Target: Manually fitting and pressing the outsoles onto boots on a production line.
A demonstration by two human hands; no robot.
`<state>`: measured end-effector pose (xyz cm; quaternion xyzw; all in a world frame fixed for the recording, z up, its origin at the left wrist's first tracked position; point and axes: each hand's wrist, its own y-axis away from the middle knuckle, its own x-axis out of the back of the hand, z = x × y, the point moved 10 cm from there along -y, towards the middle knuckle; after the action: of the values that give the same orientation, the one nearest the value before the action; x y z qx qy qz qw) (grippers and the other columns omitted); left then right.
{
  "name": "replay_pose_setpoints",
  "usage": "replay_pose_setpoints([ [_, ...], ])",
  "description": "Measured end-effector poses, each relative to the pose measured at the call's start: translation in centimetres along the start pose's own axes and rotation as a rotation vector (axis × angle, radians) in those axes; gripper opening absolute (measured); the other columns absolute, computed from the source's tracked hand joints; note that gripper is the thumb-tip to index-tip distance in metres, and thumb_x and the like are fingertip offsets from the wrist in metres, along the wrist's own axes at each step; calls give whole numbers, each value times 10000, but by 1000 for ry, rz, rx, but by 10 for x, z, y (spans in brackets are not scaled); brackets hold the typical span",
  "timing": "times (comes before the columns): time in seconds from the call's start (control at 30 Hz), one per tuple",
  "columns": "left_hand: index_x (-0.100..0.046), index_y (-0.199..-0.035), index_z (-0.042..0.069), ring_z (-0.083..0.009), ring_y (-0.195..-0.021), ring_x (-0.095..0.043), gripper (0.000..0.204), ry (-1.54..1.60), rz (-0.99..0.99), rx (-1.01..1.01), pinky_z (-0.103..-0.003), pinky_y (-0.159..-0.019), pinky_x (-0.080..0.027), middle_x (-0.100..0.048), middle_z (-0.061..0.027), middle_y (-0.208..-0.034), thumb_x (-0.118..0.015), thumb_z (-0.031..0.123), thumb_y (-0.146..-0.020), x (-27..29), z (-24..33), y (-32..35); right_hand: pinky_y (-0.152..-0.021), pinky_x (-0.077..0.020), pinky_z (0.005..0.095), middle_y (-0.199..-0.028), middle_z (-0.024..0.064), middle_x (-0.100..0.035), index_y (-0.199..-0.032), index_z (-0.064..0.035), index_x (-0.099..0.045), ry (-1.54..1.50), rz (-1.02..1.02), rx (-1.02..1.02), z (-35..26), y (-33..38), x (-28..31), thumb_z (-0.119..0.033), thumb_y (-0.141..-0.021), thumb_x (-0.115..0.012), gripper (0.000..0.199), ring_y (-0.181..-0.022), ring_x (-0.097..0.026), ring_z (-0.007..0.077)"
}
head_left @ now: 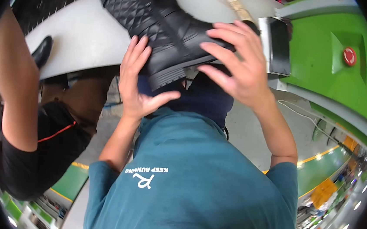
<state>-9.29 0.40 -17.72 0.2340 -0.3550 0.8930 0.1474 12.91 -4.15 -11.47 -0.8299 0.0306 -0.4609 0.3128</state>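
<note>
In the head view, steadying the boot [169,30] between left hand [130,83] and right hand [245,67], probably to stop it tipping off the table [79,29]. Spreading the left fingers against its heel [167,77] end, thumb clear; spreading the right fingers over the toe, apparently pinching nothing. Having the boot lying between the hands, sole towards the wrists, shaft [132,3] reaching past the left fingertips.

A pale, smooth desk [81,36] spans the upper part of the view. A black quilted boot [166,32] extends across it, heel jutting past the near edge; whether it rests there or is slightly lifted cannot be told. A beige, strip-like object [236,5] lies toward the right, and a glossy black pointed piece [44,51] sits at the left near edge.
</note>
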Motion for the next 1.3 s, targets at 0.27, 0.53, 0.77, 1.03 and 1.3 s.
replay_pose_setpoints([
  [0.27, -682, -1441, 46, -487, -1517, -580, 1011, 17, 192, 3, -569, -1276, -440, -705, -231, -1532, -1086, 506, -636, 0, -5, 2, -1168, -434, 560, -1274, -5, -813, -991, -171, -762, 14, 49, 59, -9, -8, -12, -212, -726, -987, 350, -1277, -725, 275],
  [0.53, -657, -1420, -3, -500, -1491, -575, 969, -16, 197, -11, -596, -1275, -437, -692, -259, -1500, -1083, 468, -687, -1, 0, -3, -994, -489, 441, -1157, -34, -816, -819, -131, -618, -74, -179, -43, -3, -43, -17, -159, -660, -982, 398, -1095, -755, 231],
  [0.77, -712, -1330, -5, -476, -1430, -622, 846, -6, 173, 11, -572, -1257, -462, -728, -248, -1445, -1088, 364, -668, 5, 2, -7, -837, -565, 394, -1056, 7, -804, -973, -117, -716, -93, -232, -78, 11, -60, -16, -246, -570, -1044, 536, -1012, -745, 264],
  [1.03, -737, -1289, 4, -466, -1407, -645, 832, -2, 222, -17, -544, -1240, -483, -762, -213, -1409, -1096, 360, -629, 10, -2, -7, -772, -618, 390, -1019, 57, -800, -1158, -89, -787, 42, -284, 20, 37, -59, -24, -588, -580, -1067, 813, -868, -788, 306],
  [1.3, -728, -1330, 37, -443, -1429, -653, 819, 6, 234, -29, -539, -1205, -505, -758, -183, -1436, -1088, 339, -659, 14, -1, -8, -974, -598, 419, -1173, 105, -766, -1532, -175, -670, -53, -466, -130, 45, -54, -13, -289, -623, -1072, 1001, -1074, -741, 327],
])
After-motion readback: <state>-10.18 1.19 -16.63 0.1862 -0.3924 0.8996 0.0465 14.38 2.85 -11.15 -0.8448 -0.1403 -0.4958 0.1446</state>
